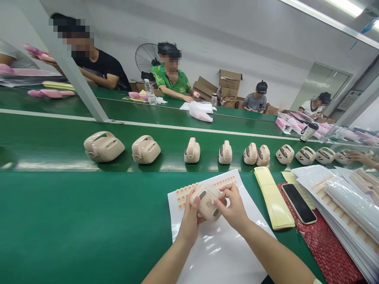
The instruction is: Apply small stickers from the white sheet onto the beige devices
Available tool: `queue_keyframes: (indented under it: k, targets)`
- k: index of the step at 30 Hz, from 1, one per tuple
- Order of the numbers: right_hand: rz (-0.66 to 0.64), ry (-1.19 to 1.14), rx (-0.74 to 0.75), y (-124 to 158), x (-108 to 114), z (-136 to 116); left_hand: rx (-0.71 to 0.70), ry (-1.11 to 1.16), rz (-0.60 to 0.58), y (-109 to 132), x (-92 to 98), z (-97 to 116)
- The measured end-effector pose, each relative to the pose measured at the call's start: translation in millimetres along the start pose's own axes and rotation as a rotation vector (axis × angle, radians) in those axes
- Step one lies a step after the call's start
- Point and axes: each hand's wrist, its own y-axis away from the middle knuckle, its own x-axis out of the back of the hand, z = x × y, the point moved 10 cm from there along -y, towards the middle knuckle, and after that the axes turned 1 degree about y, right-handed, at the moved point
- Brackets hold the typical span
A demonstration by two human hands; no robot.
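Note:
My left hand (190, 221) is wrapped round a small beige plastic device (204, 213), holding it tilted so that its flat face with printed text and dark oval pads is turned up. Over that face, my right hand (235, 207) is closed in a pinch, its thumb and fingertips at the printed area. Something small and whitish shows at the fingertips, too small to name. Beneath both hands lies a white glossy sheet (204, 252) with rows of small round orange stickers (182, 199) along its far end.
Several beige handled devices (192, 150) stand in a row on the green conveyor belt (166, 138). To the right are yellow strips (272, 201), a phone (299, 203), red bubble wrap (321, 240) and stacked sheets (334, 221). Co-workers sit across the line; another person's hand (359, 157) reaches in at right.

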Motion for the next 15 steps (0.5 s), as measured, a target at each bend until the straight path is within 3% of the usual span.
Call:
queue_keyframes:
  k: [4,7,10,12,15]
  targets:
    - [0.063,0.165,0.319,14.4,2.1,-37.7,-0.015,-0.013,0.034,-0.5,4.9,0.6]
    - [0.088,0.152,0.354,7.1,18.7,-46.0,0.011,0.013,0.078,-1.7,9.4,0.0]
    - [0.213,0.21,0.097,-31.5,68.6,-9.7,0.104,0.128,0.157,-2.9,14.7,-2.9]
    - [0.363,0.368,-0.239,-53.6,118.0,39.4,0.133,0.211,0.178,-3.9,14.9,-0.2]
    - [0.414,0.493,-0.414,-75.4,164.7,89.7,0.148,0.248,0.169,-5.2,15.2,5.5]
